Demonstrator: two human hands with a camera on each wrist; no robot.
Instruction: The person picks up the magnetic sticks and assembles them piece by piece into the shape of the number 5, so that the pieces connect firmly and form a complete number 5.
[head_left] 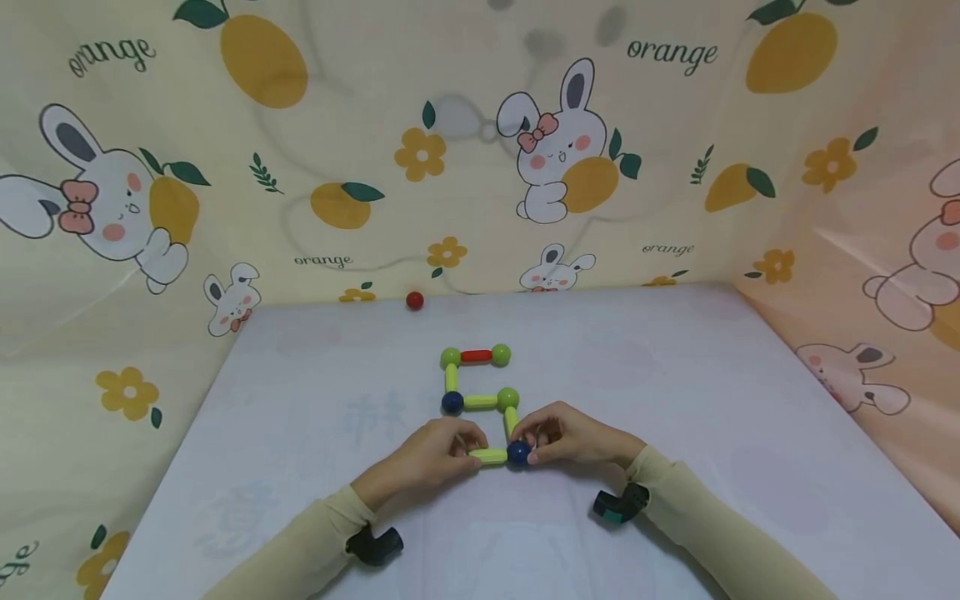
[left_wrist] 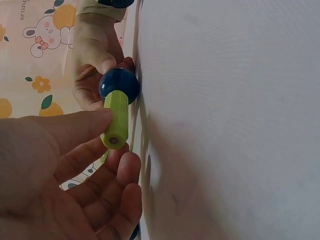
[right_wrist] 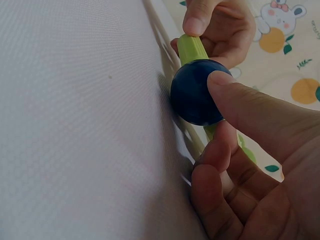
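A yellow-green rod (head_left: pixel 489 456) meets a dark blue ball (head_left: pixel 518 453) at the near end of a chain of rods and balls. My left hand (head_left: pixel 429 457) pinches the rod near its free end between thumb and finger. On the other side my right hand (head_left: pixel 573 435) holds the blue ball, its thumb (right_wrist: pixel 245 100) lying on the ball's surface. From that ball a second yellow-green rod (head_left: pixel 512 422) runs up to a green ball (head_left: pixel 507 398). The left wrist view shows the bare end of the held rod (left_wrist: pixel 116 122).
Farther along the chain are a yellow-green rod (head_left: pixel 481 402), another blue ball (head_left: pixel 452 402), a green ball (head_left: pixel 450 357), a red rod (head_left: pixel 476 356) and an end green ball (head_left: pixel 500 355). A loose red ball (head_left: pixel 415 301) lies at the white table's (head_left: pixel 637 358) back edge, before a printed cloth.
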